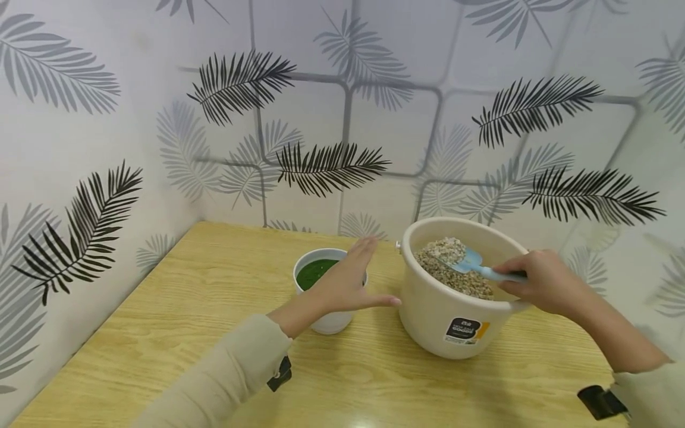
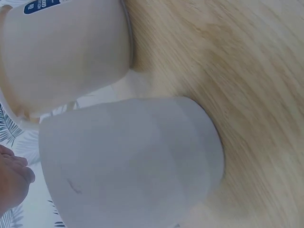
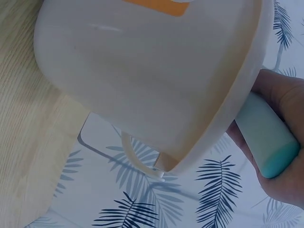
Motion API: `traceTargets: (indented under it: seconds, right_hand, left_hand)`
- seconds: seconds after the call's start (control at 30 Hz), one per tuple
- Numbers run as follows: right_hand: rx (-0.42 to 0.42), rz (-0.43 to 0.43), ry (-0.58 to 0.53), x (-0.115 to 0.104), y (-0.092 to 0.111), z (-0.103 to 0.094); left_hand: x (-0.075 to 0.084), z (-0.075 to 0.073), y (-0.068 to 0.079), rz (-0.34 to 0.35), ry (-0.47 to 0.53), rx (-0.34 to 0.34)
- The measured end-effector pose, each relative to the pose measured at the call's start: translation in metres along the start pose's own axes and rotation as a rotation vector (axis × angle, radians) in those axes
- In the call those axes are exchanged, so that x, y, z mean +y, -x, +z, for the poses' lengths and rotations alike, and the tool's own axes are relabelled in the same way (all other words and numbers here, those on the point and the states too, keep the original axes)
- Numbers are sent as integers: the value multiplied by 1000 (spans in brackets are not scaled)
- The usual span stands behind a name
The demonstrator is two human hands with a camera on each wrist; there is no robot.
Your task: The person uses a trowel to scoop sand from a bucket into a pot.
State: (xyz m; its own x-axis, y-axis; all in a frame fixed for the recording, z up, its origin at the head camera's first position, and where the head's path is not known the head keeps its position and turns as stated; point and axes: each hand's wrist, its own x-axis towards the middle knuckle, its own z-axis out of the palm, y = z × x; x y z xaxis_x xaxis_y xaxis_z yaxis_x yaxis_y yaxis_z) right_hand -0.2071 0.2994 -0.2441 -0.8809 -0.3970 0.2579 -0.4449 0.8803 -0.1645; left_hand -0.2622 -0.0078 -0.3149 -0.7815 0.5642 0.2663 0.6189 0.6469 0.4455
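My right hand (image 1: 540, 279) grips the handle of a light blue hand trowel (image 1: 484, 271) over the right rim of a cream bucket (image 1: 428, 318). The trowel's blade carries a heap of pale, coarse gravel-like grains, above more of the same grains (image 1: 473, 286) inside the bucket. In the right wrist view the handle (image 3: 266, 135) lies across the palm with fingers wrapped round it. My left hand (image 1: 342, 285), fingers extended and thumb apart, overlaps a white pot (image 1: 330, 323) in the head view and holds nothing. A dark green surface (image 1: 310, 274) shows inside that pot.
Both containers stand on a wood-grain table (image 1: 214, 285), the pot to the left of the bucket. A wall with a leaf pattern (image 1: 374, 131) rises right behind the table and along its left side. A curved cream handle (image 3: 135, 156) hangs at the bucket's side.
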Motion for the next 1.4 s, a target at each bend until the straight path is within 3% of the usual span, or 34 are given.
traceTargets:
  seconds: [0.6,1.4]
  right_hand:
    - [-10,22,19,-2,3,-4]
    - [-4,22,48,-10,5,-10]
  left_hand:
    - [-36,-13,25,-48,-11,47]
    - [-85,-19,47,-189,-98,16]
